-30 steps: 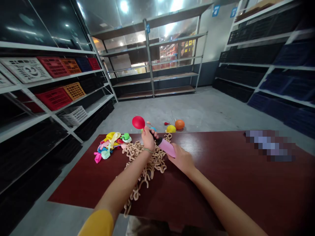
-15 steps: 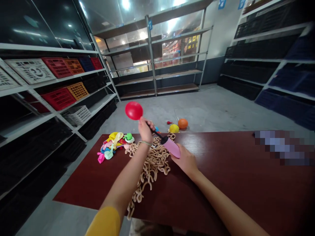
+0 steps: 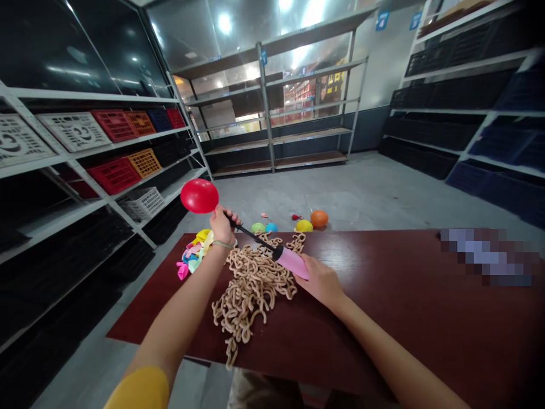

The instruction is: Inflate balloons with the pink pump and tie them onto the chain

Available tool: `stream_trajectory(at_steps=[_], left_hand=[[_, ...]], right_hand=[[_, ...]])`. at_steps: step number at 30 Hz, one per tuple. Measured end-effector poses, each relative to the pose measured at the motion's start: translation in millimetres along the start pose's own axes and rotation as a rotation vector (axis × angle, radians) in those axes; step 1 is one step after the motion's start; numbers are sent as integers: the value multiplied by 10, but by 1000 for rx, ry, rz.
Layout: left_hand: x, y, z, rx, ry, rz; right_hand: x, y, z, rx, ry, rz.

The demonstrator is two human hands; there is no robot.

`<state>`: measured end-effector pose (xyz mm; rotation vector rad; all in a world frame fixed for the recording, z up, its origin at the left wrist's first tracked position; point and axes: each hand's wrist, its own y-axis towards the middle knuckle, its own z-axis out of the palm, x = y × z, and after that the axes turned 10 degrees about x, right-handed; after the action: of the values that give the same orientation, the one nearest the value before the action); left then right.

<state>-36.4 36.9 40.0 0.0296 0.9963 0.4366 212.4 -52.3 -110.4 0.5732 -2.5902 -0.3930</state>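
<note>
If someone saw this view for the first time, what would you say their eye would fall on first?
Most likely the bright red balloon, inflated and held up at the left hand. Next, perhaps, the pink-and-black pump, drawn out between that hand and the right hand. Beneath it, a tangled heap of tan, curly pieces sprawls over the dark red table.

Coloured crates (image 3: 114,175) stand on a white rack (image 3: 93,97) near grey shelving (image 3: 267,113).

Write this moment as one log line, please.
right hand: grips pink pump; left hand: holds red balloon and black rod; rod: exposed between hands; table: tan curls, limp balloons
</note>
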Motion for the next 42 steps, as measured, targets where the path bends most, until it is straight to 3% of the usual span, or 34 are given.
stream_trajectory(at_steps=[2, 4, 7, 10, 12, 14, 16, 20, 22, 24, 27, 31, 34, 37, 42], left_hand=[[-108, 71, 4, -21, -3, 32], [-56, 56, 87, -32, -32, 64], [288, -157, 337, 0, -82, 48], [722, -510, 593, 120, -84, -75], [904, -691, 656, 140, -87, -107], [940, -739, 593, 118, -69, -125], [828, -638, 431, 64, -36, -139], [320, -162, 87, -25, -21, -94], [78, 72, 16, -32, -5, -44], [-28, 211, 32, -22, -5, 2], [167, 163, 182, -39, -44, 12], [798, -263, 445, 60, -98, -100], [1111, -555, 521, 70, -112, -145], [1184, -674, 400, 49, -112, -150], [1070, -671, 15, -71, -148, -158]], right_hand=[[8, 9, 23, -4, 27, -5], [8, 24, 44, -26, 22, 18], [-19, 36, 52, -80, -27, 104], [-51, 23, 28, -112, -36, 169], [-50, 5, 10, -103, -34, 171], [-24, -13, 3, -71, -48, 144], [16, -28, 9, -30, -68, 98], [68, -32, 48, -12, -81, 24], [70, -16, 76, -35, -62, 9], [58, 9, 103, -53, -41, 15], [25, 40, 121, -79, -64, 88], [-15, 38, 69, -85, -119, 196], [-29, 19, -2, -76, -143, 203], [-40, 3, -51, -25, -200, 140], [-111, -15, -77, 106, -274, -66]])
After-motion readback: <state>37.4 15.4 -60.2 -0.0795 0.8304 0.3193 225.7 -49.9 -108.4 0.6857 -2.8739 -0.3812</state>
